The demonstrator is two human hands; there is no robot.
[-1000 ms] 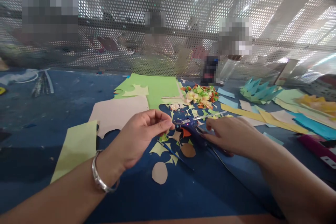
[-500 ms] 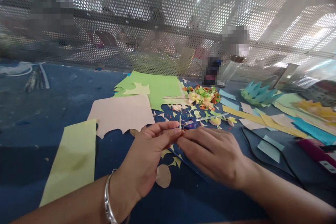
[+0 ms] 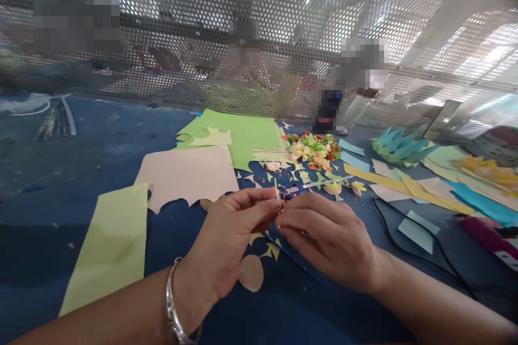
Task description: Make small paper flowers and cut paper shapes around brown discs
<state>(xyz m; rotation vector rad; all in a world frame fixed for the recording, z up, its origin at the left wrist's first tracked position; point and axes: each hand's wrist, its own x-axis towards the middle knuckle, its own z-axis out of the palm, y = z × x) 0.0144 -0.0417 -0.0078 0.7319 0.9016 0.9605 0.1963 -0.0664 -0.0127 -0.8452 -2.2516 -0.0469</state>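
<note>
Pinches a thin yellow piece nearly upright between the thumb and forefinger of the left hand, above the middle of the bench. Curls the fingers of the right hand in from the right, tips bunched just beside the piece; cannot tell of anything gripped in them. Wears a silver bangle on the left wrist. Has a small blue device just past the fingertips, mostly hidden, and two pale paper flowers farther right. Nearer, between the hands, shows pale-yellow scraps, a pinkish oval and a slim dark-blue stick. To the left, has a pale pink sheet with a scalloped near edge, a yellow-green sheet nearer still, and a bright green sheet on the far side. Right of the green, has a heap of orange, green and cream paper flowers. Farther right, shows yellow strips, a spiky blue-green paper shape and, nearer, a black cord. Backs onto a perforated metal screen at the far edge.
</note>
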